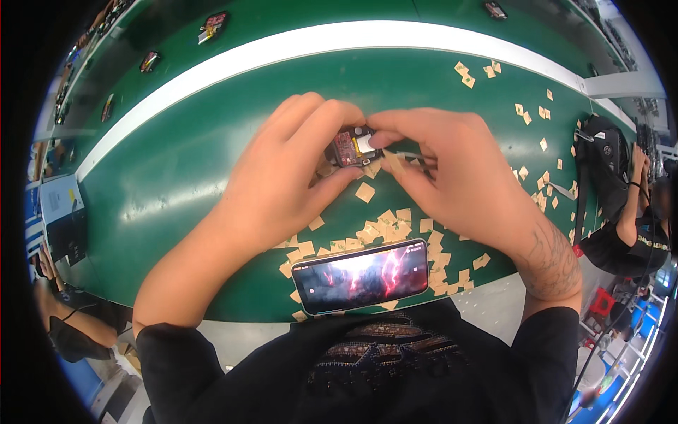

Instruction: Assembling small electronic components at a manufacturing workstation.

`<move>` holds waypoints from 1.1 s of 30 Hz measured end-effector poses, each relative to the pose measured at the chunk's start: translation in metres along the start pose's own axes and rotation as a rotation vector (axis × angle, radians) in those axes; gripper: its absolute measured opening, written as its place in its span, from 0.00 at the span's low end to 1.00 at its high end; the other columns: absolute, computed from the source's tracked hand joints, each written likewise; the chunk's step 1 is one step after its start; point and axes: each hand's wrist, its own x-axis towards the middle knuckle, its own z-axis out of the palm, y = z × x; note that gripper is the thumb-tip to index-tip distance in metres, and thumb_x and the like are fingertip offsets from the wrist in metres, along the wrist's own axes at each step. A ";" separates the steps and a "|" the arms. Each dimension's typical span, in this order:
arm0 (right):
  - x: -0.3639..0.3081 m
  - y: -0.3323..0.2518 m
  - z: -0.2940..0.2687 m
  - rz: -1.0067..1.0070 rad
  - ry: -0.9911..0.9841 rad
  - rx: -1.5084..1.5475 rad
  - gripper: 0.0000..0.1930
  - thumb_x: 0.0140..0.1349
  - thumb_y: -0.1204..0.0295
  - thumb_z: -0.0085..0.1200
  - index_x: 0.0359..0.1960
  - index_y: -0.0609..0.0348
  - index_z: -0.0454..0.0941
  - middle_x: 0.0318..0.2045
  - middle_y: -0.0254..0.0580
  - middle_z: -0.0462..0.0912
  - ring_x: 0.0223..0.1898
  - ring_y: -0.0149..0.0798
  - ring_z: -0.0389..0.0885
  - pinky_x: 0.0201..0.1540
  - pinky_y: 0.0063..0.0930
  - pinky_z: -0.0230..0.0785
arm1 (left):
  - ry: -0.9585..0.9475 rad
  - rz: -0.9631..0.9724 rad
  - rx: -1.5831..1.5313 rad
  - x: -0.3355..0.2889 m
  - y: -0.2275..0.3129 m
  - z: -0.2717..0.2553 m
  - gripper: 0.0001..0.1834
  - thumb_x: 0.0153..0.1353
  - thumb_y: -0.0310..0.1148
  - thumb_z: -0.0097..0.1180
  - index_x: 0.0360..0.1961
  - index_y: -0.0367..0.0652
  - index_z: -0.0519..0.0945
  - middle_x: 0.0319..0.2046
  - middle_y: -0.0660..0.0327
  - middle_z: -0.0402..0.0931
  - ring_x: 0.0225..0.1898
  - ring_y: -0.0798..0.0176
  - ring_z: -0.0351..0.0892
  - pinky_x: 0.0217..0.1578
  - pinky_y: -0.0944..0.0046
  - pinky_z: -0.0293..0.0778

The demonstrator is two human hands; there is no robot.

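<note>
Over the middle of a green, glossy tabletop (169, 184), we hold a small black-cased device (347, 148) with a red circuit board and a white rectangular part showing in its open face. It sits between our two hands, raised toward us. Our left hand (286, 155) grips it from the left, fingers curled over the far side and thumb bent in along the near edge. Our right hand (455, 152) comes from the other side with thumb and forefinger narrowly apart, the fingertips at the white part. A slim grey tool (421, 161) shows inside that hand's curled fingers; its exact kind we cannot tell. By the right thumb there is a blurred tan piece (395, 162), and we cannot tell whether it is pinched.

Small tan paper-like squares (365, 192) lie scattered below our hands and off to the right, thickest around a pale-framed smartphone (360, 277), set lengthwise near our edge with its screen lit. Beyond a curved white strip (381, 34), more dark devices (212, 28) rest on green. To our right is a black bag (602, 152), with a co-worker in dark clothing (625, 244) just beyond.
</note>
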 end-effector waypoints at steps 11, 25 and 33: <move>-0.003 -0.010 -0.009 0.074 -0.107 0.079 0.24 0.63 0.85 0.62 0.62 0.63 0.81 0.47 0.42 0.92 0.18 0.25 0.61 0.22 0.26 0.59 | 0.016 -0.027 -0.049 -0.003 -0.001 0.003 0.26 0.49 0.19 0.77 0.51 0.37 0.81 0.44 0.53 0.80 0.43 0.46 0.81 0.44 0.54 0.80; 0.009 0.017 -0.009 0.042 0.119 0.122 0.12 0.65 0.79 0.63 0.49 0.64 0.82 0.35 0.46 0.87 0.37 0.48 0.87 0.41 0.37 0.80 | -0.009 0.048 0.089 -0.003 0.007 0.003 0.19 0.51 0.21 0.77 0.45 0.40 0.87 0.44 0.56 0.76 0.39 0.55 0.78 0.39 0.58 0.78; 0.010 0.024 0.006 0.000 0.042 0.202 0.10 0.65 0.77 0.65 0.47 0.65 0.82 0.32 0.45 0.87 0.33 0.42 0.85 0.39 0.34 0.77 | 0.028 0.048 -0.023 -0.005 0.002 0.009 0.21 0.50 0.19 0.77 0.46 0.40 0.86 0.45 0.56 0.78 0.42 0.54 0.80 0.41 0.58 0.78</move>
